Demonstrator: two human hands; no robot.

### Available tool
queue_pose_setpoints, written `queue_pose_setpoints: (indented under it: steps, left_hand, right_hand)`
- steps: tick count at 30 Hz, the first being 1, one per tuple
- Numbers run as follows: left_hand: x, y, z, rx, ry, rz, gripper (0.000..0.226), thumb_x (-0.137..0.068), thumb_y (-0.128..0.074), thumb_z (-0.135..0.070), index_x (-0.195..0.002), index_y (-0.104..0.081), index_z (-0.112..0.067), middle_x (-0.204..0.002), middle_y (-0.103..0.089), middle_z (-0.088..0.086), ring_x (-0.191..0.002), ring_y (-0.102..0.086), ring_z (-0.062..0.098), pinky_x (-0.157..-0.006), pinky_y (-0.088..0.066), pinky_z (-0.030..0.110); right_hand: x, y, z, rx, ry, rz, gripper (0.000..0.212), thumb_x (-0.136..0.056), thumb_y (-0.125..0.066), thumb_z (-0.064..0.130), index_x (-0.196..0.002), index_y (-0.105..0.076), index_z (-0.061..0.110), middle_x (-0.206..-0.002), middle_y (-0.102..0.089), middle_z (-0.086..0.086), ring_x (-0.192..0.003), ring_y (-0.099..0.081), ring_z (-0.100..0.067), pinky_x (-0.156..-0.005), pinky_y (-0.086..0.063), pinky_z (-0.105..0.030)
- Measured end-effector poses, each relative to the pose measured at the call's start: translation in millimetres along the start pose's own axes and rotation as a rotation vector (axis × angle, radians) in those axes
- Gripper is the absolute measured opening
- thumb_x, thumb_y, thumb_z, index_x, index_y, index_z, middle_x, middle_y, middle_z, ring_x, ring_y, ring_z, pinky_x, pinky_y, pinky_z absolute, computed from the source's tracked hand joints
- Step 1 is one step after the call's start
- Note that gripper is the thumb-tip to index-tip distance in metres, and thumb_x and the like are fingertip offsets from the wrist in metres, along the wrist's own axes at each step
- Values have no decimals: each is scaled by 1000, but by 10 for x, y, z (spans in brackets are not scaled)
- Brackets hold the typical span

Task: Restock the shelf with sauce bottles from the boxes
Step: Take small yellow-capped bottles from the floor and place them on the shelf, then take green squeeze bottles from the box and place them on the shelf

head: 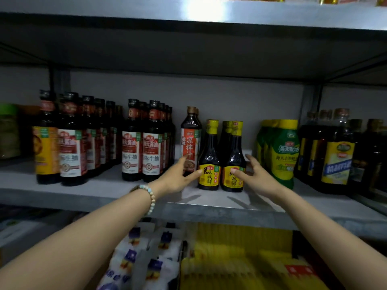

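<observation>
So the two small yellow-capped bottles, the left one and the right one, stand side by side, upright, near the front edge of the shelf, with more of the same behind them. The left hand comes in from the left and the right hand from the right. Both grips are spread wide and neither closes round anything, though a fingertip of each looks to be just touching a yellow label.

Handling guess: glass, full of dark liquid, so heavy-ish for the size, rigid, glossy and a bit slippery, and definitely breakable. I'd take hold low on the wide body over the label, not the skinny neck, or just push them back with flat fingers.

Stuff in the way: a taller red-label bottle stands just beside the left one, right by the left hand's fingers, so it's easy to knock. Green-and-yellow bottles stand near on the right, behind the right hand. Rows of soy sauce bottles sit further left. The upper shelf hangs overhead. Yellow packs and white packets lie below. No boxes in view
</observation>
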State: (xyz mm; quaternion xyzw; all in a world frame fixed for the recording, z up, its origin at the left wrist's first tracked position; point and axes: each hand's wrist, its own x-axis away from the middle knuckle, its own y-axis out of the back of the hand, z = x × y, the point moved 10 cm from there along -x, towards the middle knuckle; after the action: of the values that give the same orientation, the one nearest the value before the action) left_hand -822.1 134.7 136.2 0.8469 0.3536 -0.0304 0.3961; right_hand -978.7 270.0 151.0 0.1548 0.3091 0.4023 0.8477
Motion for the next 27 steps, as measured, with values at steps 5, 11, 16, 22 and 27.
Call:
queue_pose_setpoints:
  steps: [5,11,16,22,27]
  left_hand:
    - [635,238,113,-99,-65,-8,69,-94,-48,-42,-149,-15,-19,-155,-25,-4,-140,-27,14,-109,-25,25]
    - [1525,655,441,-238,-131,31,72,-88,-47,-58,-148,-21,-27,-154,-26,-5,-141,-25,15,-113,-26,33]
    - [2404,966,934,-424,-237,65,71,-89,-44,-59,-148,-22,-27,-155,-23,-7,-144,-16,13,-118,-16,34]
    - [3343,851,1838,-455,-172,159,71,-89,-45,-58,-147,-24,-24,-154,-27,-3,-143,-22,16,-116,-17,34]
    - [3906,366,2584,-411,-43,345,72,-90,-43,-59,-148,-25,-21,-154,-29,0,-140,-27,19,-115,-22,36]
  right_hand:
    - [503,-194,381,100,31,-107,89,-78,-64,54,-149,-21,20,-153,-30,2,-138,-32,-16,-114,-29,-36]
    - [1269,-1098,850,392,39,55,81,-83,-60,53,-149,-20,28,-156,-24,4,-142,-26,-15,-112,-26,-31]
    - [1951,-1897,1206,561,71,93,81,-82,-62,52,-149,-24,24,-155,-29,2,-141,-28,-13,-114,-26,-29]
    - [2679,-2823,1027,649,-39,246,81,-84,-61,51,-149,-24,21,-156,-26,-2,-143,-24,-16,-114,-20,-26]
    - [3262,-3457,459,655,-169,430,82,-84,-56,59,-150,-19,27,-157,-23,3,-143,-22,-17,-116,-23,-34]
